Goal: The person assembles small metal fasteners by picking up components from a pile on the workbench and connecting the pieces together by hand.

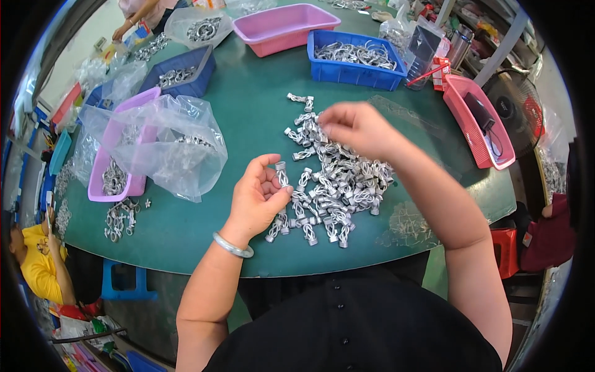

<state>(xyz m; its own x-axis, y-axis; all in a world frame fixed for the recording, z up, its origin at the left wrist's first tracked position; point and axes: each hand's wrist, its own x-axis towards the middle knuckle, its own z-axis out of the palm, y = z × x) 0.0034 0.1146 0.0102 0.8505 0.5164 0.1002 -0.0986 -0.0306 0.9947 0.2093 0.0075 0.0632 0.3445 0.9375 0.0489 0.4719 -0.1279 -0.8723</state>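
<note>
A heap of small silver metal fittings (pixel 350 180), each with twisted loops and a ribbed cylindrical end, lies on the green table. At the heap's left edge my left hand (pixel 251 192) is closed around one twisted metal fitting (pixel 281 173), held upright between thumb and fingers. A pale bangle (pixel 232 245) circles that wrist. My right hand (pixel 356 127) reaches over the heap's far side, thumb and forefinger pinched against the end of a fitting (pixel 305 118). Whether it grips that piece cannot be made out, as the fingers cover it.
Across the table (pixel 254 118) stand a pink basin (pixel 285 28) and a blue bin (pixel 356 59) of metal rings. Plastic bags (pixel 180 149) cover a lilac basket (pixel 99 180) at left. A pink basket (pixel 477 118) is at right. Other people sit at both sides.
</note>
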